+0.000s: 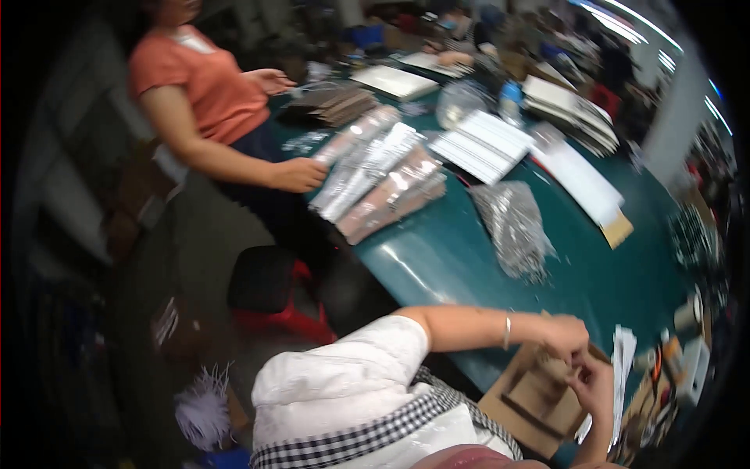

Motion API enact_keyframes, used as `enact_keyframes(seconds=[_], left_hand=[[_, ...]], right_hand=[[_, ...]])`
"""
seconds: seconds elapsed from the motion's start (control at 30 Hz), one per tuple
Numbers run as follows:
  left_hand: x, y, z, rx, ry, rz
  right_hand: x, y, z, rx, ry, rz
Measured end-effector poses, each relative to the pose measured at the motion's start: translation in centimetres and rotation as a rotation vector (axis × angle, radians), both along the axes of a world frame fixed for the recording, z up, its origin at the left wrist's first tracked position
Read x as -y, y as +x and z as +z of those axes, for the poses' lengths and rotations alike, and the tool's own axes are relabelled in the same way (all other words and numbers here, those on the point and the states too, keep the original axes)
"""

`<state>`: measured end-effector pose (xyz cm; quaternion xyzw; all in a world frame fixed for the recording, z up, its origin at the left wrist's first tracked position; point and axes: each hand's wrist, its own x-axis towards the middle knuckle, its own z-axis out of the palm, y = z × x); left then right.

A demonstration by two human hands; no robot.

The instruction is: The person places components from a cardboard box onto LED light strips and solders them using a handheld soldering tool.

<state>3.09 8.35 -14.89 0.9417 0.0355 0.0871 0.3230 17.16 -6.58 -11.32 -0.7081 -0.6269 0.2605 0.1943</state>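
Observation:
My left hand (564, 338) comes in from the left, a light bracelet on its wrist. Its fingertips meet those of my right hand (592, 386) in a pinch at the table's near right edge. Whatever is between the fingers is too small and blurred to make out. Just below and beside both hands is an open brown cardboard box (498, 408), and part of its inside is hidden by them. White paper strips (623, 352) lie right beside my right hand.
Bundles in clear plastic (391, 195), a grey plastic bag (512, 223) and white printed sheets (484, 148) lie on the green table (437, 270). A person in an orange top (223, 90) stands at the left side, near a red-and-black stool (273, 285). Tools (656, 371) clutter the right edge.

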Motion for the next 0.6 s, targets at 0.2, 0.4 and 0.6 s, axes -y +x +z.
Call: enact_keyframes(seconds=[0.2,0.4,0.6], left_hand=[[0.6,0.4,-2.1,0.060,-0.015,0.214],[1.8,-2.0,-1.9,0.276,-0.129,0.264],[2.0,-8.7,-5.3,0.603,0.011,0.370]], right_hand=[[-1.8,1.8,-3.6,0.019,0.129,-0.037],[0.4,2.9,-4.4,0.051,0.330,-0.049],[7.3,6.0,-5.7,0.308,-0.267,-0.379]])
